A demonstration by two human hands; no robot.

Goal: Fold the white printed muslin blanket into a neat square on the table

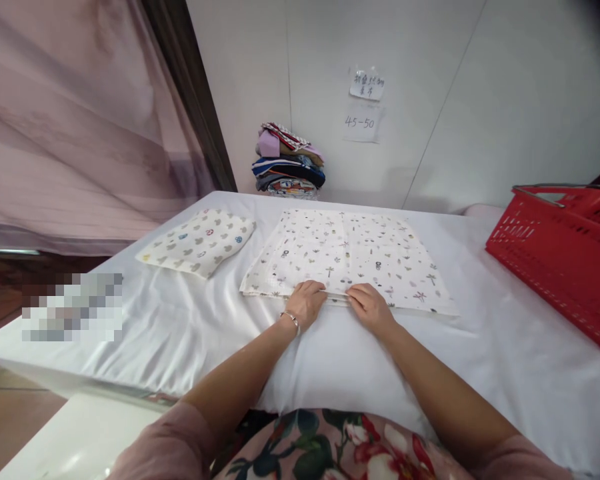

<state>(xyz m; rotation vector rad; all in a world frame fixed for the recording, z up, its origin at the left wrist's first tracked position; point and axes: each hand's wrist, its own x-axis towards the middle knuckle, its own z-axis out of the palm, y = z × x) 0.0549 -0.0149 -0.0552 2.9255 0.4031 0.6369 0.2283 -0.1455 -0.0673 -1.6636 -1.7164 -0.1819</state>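
Pink curtain (70,120) fills the upper left of the frame. Below it, a white sheet (180,333) covers the work surface across the middle. At left centre on the sheet lies a small folded cloth (197,241) with a grey and coloured print, flat and well apart from my hands. Behind it, against the wall at upper centre, stands a stack of folded clothes (289,160).

My left hand (307,301), with a bracelet (291,319) at the wrist, rests at frame centre on the near edge of the large printed cloth (350,257). Its fingers are drawn together and narrow. That cloth lies flat at centre, in layers. My right hand (369,307) sits just beside the left on the same edge, fingers likewise narrow. I cannot tell whether either hand pinches the layers or only presses them.

Two paper notes (366,85) hang on the wall at upper centre. A red basket (565,260) stands at the right edge.
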